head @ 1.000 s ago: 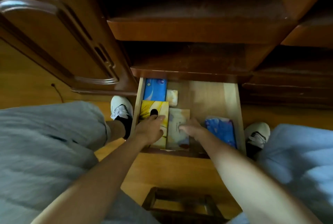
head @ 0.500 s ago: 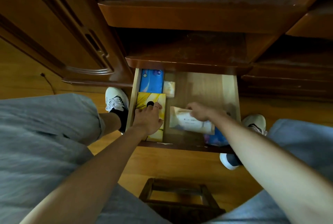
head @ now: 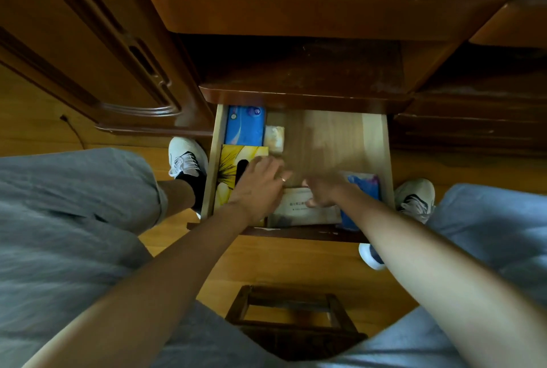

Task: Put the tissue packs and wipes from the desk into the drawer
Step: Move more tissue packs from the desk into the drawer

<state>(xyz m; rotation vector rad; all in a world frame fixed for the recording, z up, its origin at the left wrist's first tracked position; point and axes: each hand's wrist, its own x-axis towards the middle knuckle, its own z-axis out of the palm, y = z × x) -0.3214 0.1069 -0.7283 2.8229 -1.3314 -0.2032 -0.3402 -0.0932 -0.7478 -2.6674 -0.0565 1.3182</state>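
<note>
The light wooden drawer (head: 374, 142) stands pulled out below the desk. At its back left lie a blue pack (head: 244, 126) and a small beige pack (head: 274, 136). In front of them sits a yellow tissue box (head: 229, 166). My left hand (head: 260, 187) rests on that box with its fingers straight and spread. A beige tissue pack (head: 310, 213) lies sideways along the drawer's front. My right hand (head: 324, 190), blurred, grips its far edge with the thumb on top. A blue patterned pack (head: 365, 190) lies at the right wall, partly under my right arm.
Dark wooden desk ledges (head: 305, 95) overhang the drawer's back. A carved cabinet door (head: 97, 60) stands to the left. My knees in grey trousers and white shoes (head: 186, 157) flank the drawer. A small wooden stool (head: 290, 320) sits below on the wood floor.
My right hand has brought the beige pack from mid-drawer down to the front, turned sideways. My left hand has slid right across the yellow box, fingers spreading.
</note>
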